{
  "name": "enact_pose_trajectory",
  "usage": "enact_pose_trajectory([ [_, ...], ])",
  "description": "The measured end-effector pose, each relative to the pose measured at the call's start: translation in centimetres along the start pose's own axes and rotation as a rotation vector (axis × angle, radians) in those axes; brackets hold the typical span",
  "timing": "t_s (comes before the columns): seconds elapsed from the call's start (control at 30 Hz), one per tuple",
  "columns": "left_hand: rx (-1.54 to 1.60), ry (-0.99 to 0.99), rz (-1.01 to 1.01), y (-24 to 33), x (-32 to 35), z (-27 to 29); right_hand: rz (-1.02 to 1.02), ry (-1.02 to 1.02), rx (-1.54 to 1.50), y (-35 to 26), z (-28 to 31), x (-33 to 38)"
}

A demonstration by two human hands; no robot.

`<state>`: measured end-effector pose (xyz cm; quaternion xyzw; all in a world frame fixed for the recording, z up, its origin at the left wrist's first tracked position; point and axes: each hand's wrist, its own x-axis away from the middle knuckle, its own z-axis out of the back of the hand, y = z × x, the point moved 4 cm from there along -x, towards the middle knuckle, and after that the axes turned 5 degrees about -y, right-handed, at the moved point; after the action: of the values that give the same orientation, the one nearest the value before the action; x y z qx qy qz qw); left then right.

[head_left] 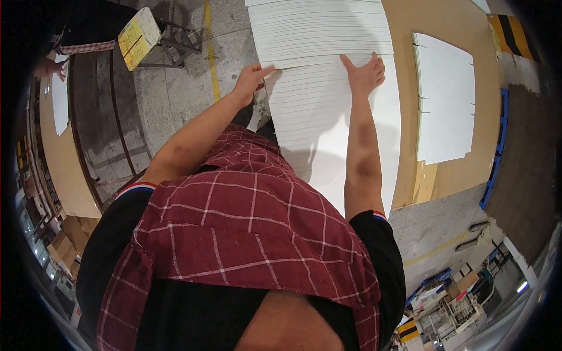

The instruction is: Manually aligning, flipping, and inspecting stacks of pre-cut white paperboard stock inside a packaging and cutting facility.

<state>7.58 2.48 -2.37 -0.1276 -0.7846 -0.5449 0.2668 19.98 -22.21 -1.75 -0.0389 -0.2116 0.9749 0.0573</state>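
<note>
In front of me lies a long spread of white sheets (328, 99), fanned so that their edges make many thin parallel lines. One cross edge stands out slightly between my two hands. My left hand (249, 83) is at the left side of the sheets, one finger stretched to the end of that edge and the others bent lower down. The fingertips look close to or touching the sheet; a firm grip does not show. Over the right part of the sheets is my right hand (366, 76), thumb and fingers spread, nothing held in it.
On the brown board (489, 128) to the right lies a stack of white notched sheets (446, 99). A stool with a yellowed seat (139, 38) stands at the upper left. Another person's hand (57, 69) rests near white sheets (60, 105) on the far left board.
</note>
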Motion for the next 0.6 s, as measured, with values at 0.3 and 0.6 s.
enact_pose_trajectory([
  [0.3, -0.361, 0.254, -0.159, -0.9, -1.5, 1.6, -0.033, -0.007, 0.009, -0.5, 0.2, -0.2],
  [0.6, -0.483, 0.330, -0.066, -1.4, -2.3, 2.1, -0.065, 0.009, 0.063, -0.3, 0.0, -0.2],
])
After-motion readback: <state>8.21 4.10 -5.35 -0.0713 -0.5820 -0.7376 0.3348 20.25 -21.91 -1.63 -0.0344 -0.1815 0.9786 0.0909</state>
